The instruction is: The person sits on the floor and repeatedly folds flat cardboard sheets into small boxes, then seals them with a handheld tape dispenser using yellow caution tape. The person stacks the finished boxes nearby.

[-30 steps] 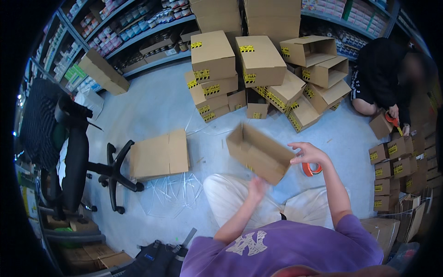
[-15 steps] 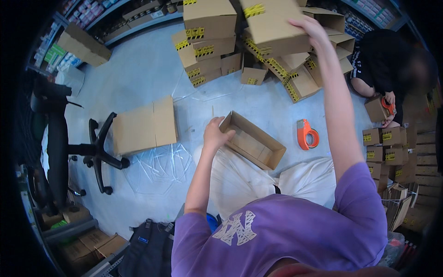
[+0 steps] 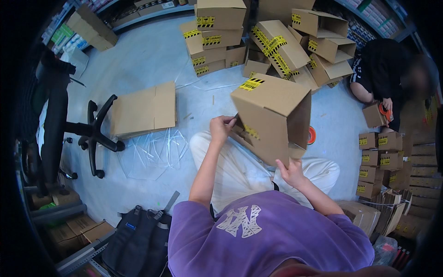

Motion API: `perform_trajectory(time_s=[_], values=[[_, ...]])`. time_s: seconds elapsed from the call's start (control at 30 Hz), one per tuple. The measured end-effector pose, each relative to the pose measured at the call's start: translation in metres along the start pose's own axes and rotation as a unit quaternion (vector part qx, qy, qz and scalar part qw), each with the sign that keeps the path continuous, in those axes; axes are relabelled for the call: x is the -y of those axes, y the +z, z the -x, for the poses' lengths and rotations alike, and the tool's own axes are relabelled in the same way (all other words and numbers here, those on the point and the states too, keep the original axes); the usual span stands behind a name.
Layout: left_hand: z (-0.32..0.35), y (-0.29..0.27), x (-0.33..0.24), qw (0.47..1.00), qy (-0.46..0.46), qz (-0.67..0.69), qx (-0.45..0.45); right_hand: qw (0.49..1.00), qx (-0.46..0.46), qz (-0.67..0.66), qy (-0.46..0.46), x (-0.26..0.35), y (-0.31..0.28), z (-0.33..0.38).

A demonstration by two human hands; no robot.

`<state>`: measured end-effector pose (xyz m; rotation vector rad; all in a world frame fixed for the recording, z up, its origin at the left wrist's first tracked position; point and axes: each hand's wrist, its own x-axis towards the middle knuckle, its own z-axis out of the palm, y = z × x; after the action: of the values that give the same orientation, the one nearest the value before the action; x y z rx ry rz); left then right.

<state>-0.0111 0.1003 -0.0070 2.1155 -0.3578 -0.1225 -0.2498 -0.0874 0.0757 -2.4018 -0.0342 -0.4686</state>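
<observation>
A cardboard box with yellow-and-black tape hangs tilted in front of me above my lap, its open end facing right. My right hand grips its lower right edge, thumb on the outside. On the left, my left hand is closed at the edge of a smaller open cardboard box. Most of that smaller box is hidden behind the taped one. An orange tape dispenser lies on the floor just right of the taped box, partly covered by it.
Taped boxes stand stacked at the back, beside open ones. Flat cardboard and clear strapping lie left, near a wheeled chair. A co-worker sits far right by small stacked boxes. A backpack rests near left.
My right hand has brought the taped box from the far stack down in front of me, over the smaller box. It now grips the near edge. My left hand stays at the smaller box.
</observation>
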Motion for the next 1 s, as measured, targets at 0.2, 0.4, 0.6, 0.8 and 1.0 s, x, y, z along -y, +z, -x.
perform_trajectory(time_s=[0.2,0.4,0.6,0.8,1.0], values=[[0.006,-0.001,0.007,0.998,0.066,0.008,0.015,0.997,0.059,0.001,0.055,0.007,-0.040,-0.012],[0.005,0.006,0.011,0.998,0.067,0.018,0.007,0.999,0.016,-0.023,0.019,-0.007,-0.019,-0.021],[-0.002,0.006,0.010,0.997,0.075,-0.012,0.016,0.995,0.040,-0.009,0.093,-0.004,-0.037,-0.010],[-0.004,0.006,0.007,0.997,0.067,-0.007,0.036,0.997,0.017,0.042,0.059,-0.014,-0.035,-0.012],[-0.007,0.008,0.011,0.995,0.078,-0.022,0.058,0.998,0.006,0.010,0.057,-0.001,-0.035,-0.030]])
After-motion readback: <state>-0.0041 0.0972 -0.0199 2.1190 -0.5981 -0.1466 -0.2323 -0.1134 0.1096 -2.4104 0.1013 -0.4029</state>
